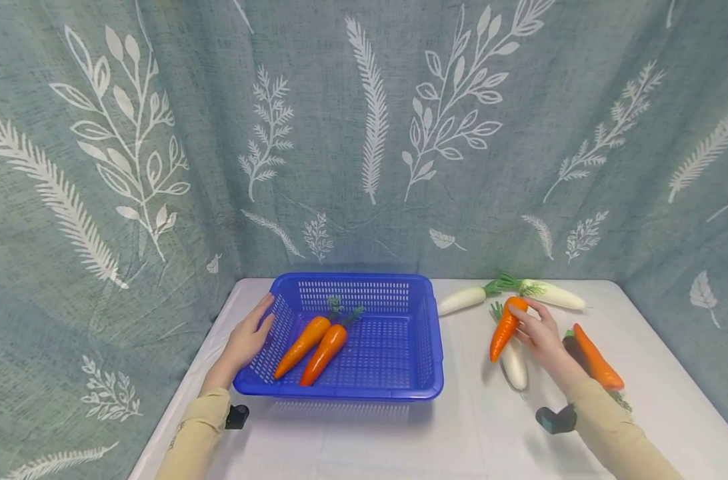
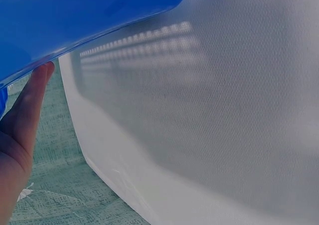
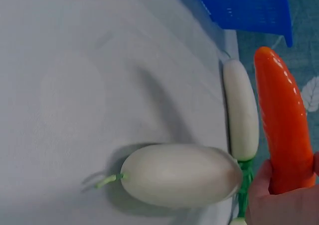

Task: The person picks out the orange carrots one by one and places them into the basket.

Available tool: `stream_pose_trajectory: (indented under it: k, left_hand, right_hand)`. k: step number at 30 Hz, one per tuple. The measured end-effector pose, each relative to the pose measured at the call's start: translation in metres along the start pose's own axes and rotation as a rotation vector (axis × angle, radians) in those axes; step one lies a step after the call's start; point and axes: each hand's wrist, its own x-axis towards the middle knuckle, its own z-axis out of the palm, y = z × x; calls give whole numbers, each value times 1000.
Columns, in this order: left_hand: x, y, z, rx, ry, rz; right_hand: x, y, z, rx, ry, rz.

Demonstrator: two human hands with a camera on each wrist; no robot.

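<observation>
My right hand (image 1: 541, 329) pinches an orange carrot (image 1: 503, 339) near its leafy end. In the right wrist view the carrot (image 3: 283, 115) is held up off the table, its tip toward the blue basket. Below it lies a white radish (image 1: 513, 367) with green leaves. My left hand (image 1: 246, 339) is at the left side of the blue basket (image 1: 340, 392), fingers extended along the rim. In the left wrist view the thumb (image 2: 35, 100) reaches the basket's lower edge. Two carrots (image 1: 304, 343) lie side by side inside the basket.
Two more white radishes (image 1: 462, 301) lie along the back edge, leaves meeting. At the right, another carrot (image 1: 598, 360) rests against a dark vegetable (image 1: 575, 348) with a green end. A patterned curtain (image 1: 364, 133) hangs close around the white table (image 1: 364, 447).
</observation>
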Motion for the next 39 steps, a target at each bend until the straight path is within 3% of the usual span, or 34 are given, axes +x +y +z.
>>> stream_pose_trajectory:
  k: [25,39]
  left_hand:
    - [0,-1,1,13,9,13]
    - [1,0,0,16,-4,4]
  right_hand:
    - [-18,-9,29,142,-107,-64]
    - [-29,-14,51,129,-140,-98]
